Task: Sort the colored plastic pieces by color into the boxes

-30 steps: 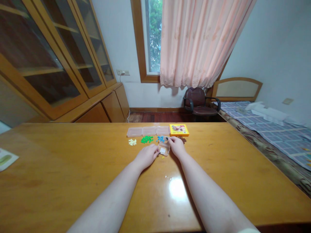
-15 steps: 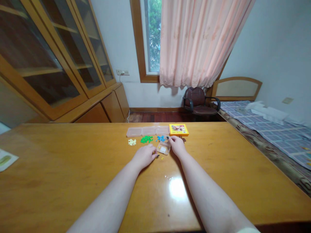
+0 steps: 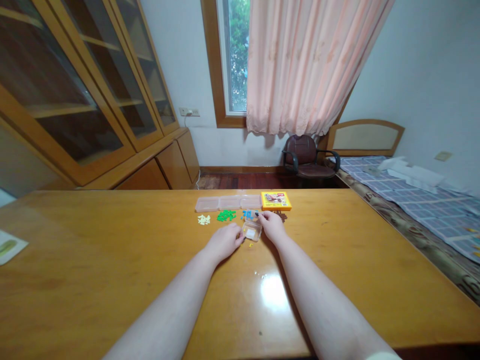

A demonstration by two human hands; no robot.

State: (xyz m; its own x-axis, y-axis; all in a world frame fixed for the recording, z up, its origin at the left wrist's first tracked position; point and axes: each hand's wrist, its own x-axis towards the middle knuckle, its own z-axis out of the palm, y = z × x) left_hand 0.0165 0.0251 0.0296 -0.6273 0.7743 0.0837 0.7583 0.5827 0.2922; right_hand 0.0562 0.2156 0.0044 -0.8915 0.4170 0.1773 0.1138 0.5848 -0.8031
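A small clear plastic box [image 3: 257, 233] lies between my hands with its hinged lid [image 3: 249, 216] raised at the back. Inside are a whitish piece and a little yellow. My left hand [image 3: 225, 241] is closed at the box's left front corner, thumb and fingers pinching its edge. My right hand [image 3: 273, 226] grips the lid's right side between thumb and fingertips. Behind the lid, blue pieces [image 3: 244, 214] show partly through it. A few yellow pieces [image 3: 251, 245] lie just in front of the box. Brown pieces [image 3: 283, 217] are partly hidden by my right hand.
Green pieces [image 3: 226, 215] and pale yellow pieces [image 3: 203, 220] form piles to the left on the wooden table [image 3: 112, 260]. Several clear empty cases [image 3: 207, 204] stand in a row behind, beside a yellow box [image 3: 276, 200]. A printed sheet [image 3: 11, 247] lies far left.
The clear box has shifted slightly left and toward me, and its lid now shows more clearly. My left thumb has moved up to the box's corner. My right hand has shifted slightly left.
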